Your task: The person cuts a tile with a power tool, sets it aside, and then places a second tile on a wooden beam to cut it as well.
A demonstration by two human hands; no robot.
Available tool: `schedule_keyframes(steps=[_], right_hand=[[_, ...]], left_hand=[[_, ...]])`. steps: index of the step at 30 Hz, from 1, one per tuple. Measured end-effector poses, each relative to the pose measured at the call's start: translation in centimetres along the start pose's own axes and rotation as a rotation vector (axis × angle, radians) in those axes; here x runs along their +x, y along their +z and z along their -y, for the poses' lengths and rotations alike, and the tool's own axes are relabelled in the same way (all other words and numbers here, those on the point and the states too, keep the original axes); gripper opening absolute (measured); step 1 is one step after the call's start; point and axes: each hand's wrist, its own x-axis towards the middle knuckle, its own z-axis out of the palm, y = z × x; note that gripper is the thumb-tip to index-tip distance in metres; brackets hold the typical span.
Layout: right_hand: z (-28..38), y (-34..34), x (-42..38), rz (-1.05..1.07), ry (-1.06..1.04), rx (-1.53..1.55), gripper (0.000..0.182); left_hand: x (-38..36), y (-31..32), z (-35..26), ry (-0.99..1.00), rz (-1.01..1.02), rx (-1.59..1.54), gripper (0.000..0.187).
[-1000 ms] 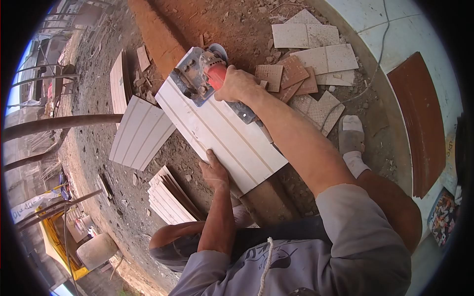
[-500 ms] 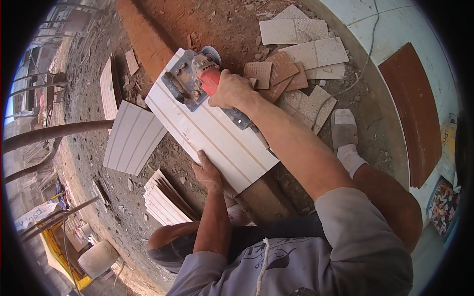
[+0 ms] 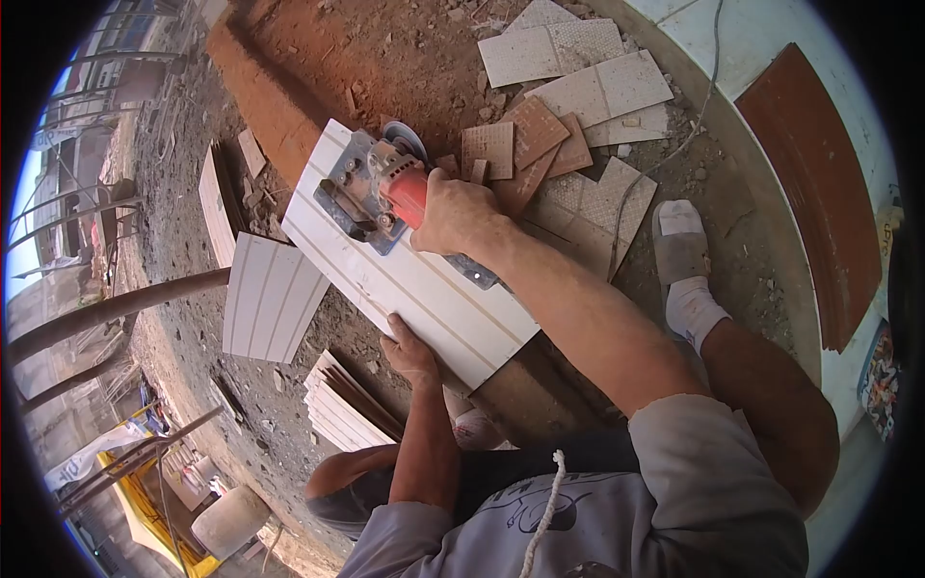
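A long white striped tile (image 3: 434,299) lies slantwise in front of me. On its far end rests a red angle grinder (image 3: 408,196) with a metal base plate, its disc at the tile's far right edge. My right hand (image 3: 462,214) is wrapped round the grinder's red body. My left hand (image 3: 409,353) holds the tile's near left edge, thumb on top and the other fingers partly hidden. To the left lies a separate striped tile piece (image 3: 273,297), and below it a stack of striped tiles (image 3: 349,403).
Small brown tiles (image 3: 488,149) and pale textured tiles (image 3: 602,89) lie beyond my right arm. A cable (image 3: 665,159) runs over them. Brown tiles (image 3: 814,193) are stacked at the right. A metal bar (image 3: 125,306) reaches in from the left.
The camera view has shifted, moving most of the scene in the frame. My right hand still grips the grinder and my left hand stays on the tile; the grinder's motion along the tile is unclear.
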Motion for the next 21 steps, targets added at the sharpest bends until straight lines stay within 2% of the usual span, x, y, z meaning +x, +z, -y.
schedule_keyframes(steps=[5, 12, 14, 18, 21], right_hand=[[-0.6, 0.0, -0.9, 0.015, 0.002, 0.005, 0.071], [-1.6, 0.5, -1.6, 0.002, -0.025, 0.015, 0.07], [-1.7, 0.6, -1.6, -0.006, -0.031, 0.021, 0.07], [-1.6, 0.5, -1.4, -0.01, -0.036, 0.021, 0.068], [-1.8, 0.8, -1.2, -0.012, -0.035, 0.04, 0.068]], left_hand=[[0.2, -0.1, 0.2, -0.069, -0.008, 0.053, 0.063], [-0.2, -0.1, -0.4, -0.053, 0.005, 0.037, 0.058], [-0.1, -0.1, -0.2, -0.043, -0.019, 0.123, 0.058], [-0.1, 0.1, -0.3, -0.02, -0.034, 0.07, 0.061], [-0.2, 0.1, -0.6, -0.027, -0.036, 0.178, 0.062]])
